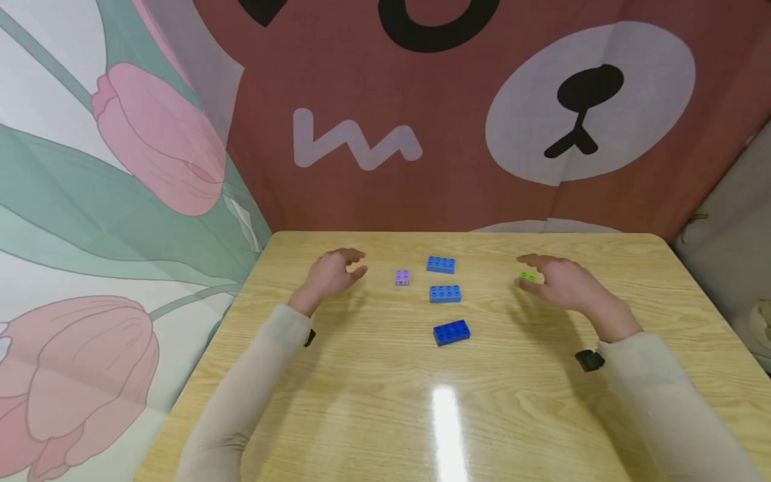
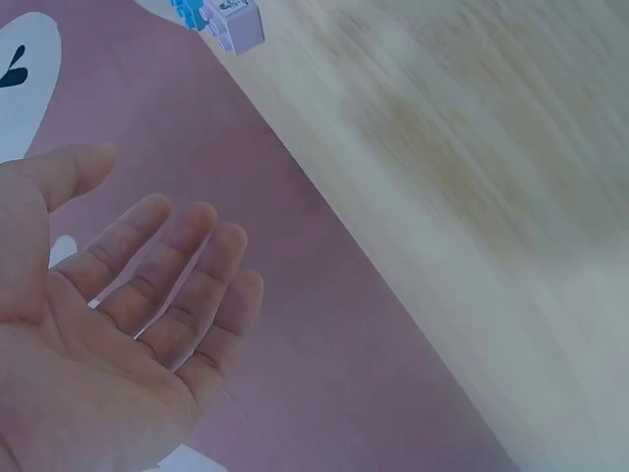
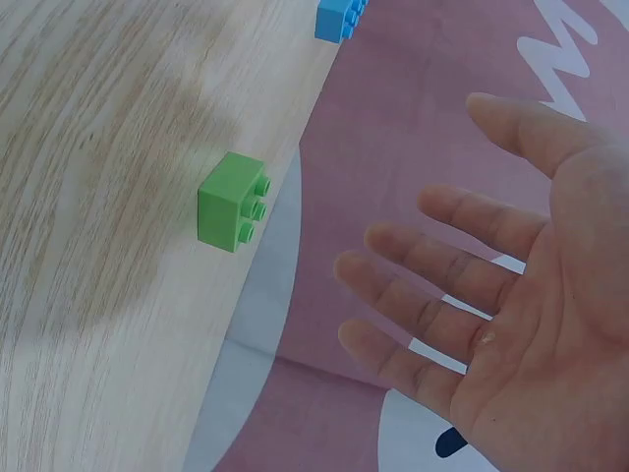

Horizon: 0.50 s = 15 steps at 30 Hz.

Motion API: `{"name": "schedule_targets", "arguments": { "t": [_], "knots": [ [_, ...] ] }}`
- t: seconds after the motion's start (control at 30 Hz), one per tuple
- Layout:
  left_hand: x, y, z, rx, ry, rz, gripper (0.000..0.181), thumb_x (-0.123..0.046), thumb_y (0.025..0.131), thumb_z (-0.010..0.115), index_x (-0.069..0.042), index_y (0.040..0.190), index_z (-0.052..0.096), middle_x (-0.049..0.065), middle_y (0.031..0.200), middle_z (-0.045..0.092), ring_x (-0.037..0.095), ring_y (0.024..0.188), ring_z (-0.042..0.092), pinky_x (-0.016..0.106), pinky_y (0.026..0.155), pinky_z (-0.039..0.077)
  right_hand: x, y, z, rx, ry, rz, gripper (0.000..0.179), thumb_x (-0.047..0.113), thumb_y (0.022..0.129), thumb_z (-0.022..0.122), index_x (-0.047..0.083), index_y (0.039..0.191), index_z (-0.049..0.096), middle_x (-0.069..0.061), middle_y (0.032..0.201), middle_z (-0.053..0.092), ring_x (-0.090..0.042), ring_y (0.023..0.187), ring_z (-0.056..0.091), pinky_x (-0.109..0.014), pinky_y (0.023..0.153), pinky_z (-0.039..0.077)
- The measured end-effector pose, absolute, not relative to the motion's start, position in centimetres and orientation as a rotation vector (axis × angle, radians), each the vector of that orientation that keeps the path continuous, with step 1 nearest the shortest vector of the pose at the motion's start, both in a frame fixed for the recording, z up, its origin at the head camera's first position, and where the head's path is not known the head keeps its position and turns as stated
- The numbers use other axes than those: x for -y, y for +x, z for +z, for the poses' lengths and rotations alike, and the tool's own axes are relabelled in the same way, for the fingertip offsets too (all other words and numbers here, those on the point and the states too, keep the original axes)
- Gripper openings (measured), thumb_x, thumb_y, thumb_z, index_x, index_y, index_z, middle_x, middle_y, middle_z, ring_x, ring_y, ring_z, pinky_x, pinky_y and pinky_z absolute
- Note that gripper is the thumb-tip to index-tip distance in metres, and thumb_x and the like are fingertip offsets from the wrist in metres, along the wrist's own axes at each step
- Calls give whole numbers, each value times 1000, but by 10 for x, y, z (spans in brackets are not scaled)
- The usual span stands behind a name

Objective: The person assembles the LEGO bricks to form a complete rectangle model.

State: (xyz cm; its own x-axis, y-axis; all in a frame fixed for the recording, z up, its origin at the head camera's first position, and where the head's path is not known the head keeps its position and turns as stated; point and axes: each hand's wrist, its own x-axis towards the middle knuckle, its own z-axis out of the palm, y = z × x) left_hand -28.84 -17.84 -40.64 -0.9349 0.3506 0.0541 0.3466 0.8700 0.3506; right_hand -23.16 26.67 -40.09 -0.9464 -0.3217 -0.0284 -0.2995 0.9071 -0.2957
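Observation:
In the head view my left hand (image 1: 330, 274) is held left of a small purple brick (image 1: 402, 278), fingers apart and holding nothing. My right hand (image 1: 566, 282) hovers close to a small green brick (image 1: 527, 276), which shows between its thumb and fingers. The right wrist view has the green brick (image 3: 232, 202) standing apart from the loosely extended fingers. Between the hands lie a light blue brick (image 1: 441, 264) at the back, another blue brick (image 1: 445, 294) in front of it, and a dark blue brick (image 1: 452, 332) nearest me, slightly turned.
The bricks lie on a wood-grain table (image 1: 373, 402) with a bright light reflection near its front. A reddish-brown cloth (image 1: 361, 194) with a cartoon face hangs behind the far edge. At the left hangs a flower-print cloth (image 1: 78, 268).

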Motion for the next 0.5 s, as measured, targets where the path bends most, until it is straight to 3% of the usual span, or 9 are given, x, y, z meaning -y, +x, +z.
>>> {"name": "schedule_targets", "arguments": {
  "t": [0.2, 0.5],
  "knots": [
    [173, -287, -407, -2997, 590, 591, 43, -39, 100, 59, -14, 135, 63, 7, 137, 64, 27, 117, 65, 47, 94, 55, -265, -231, -401, -2973, -499, -467, 67, 47, 100, 57, 1, 148, 45, -28, 148, 47, -46, 121, 60, -63, 93, 49],
    [161, -286, -413, -2964, 598, 659, 39, -34, 99, 62, -15, 132, 65, 5, 134, 66, 26, 115, 66, 46, 94, 55, -262, -229, -403, -2985, -549, -471, 60, 39, 99, 61, 2, 145, 49, -26, 140, 57, -42, 113, 65, -59, 87, 53]
  ]
}}
